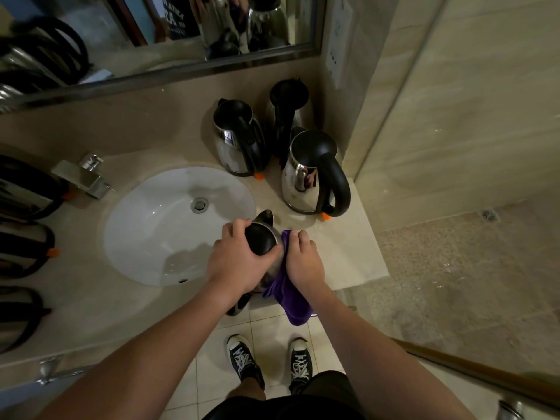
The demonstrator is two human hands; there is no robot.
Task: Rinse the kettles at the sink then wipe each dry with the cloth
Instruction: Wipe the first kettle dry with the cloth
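- Nearest, the floor (pixel 272 325) shows pale tiles below the table's front edge, with 2 dark sneakers (pixel 242 356) on them.
- The held kettle (pixel 262 242) sits at the table's (pixel 348 253) front edge, between the basin and the wet right corner; its lower body and handle are mostly hidden behind the hands.
- The left hand (pixel 236 262) has its grip curled over the kettle's black lid.
- The right hand (pixel 303 262) grips the purple cloth (pixel 291 301) against the kettle's side; the cloth's tail hangs past the edge.
- The white sink (pixel 169 225) lies left of the hands, the faucet (pixel 88 177) beyond it.
- 3 more kettles (pixel 312 174) crowd the right back corner, close to the wall.
- Dark kettles (pixel 21 189) are cut off at the left border.
- The mirror (pixel 121 40) reflects blurred kettle shapes.
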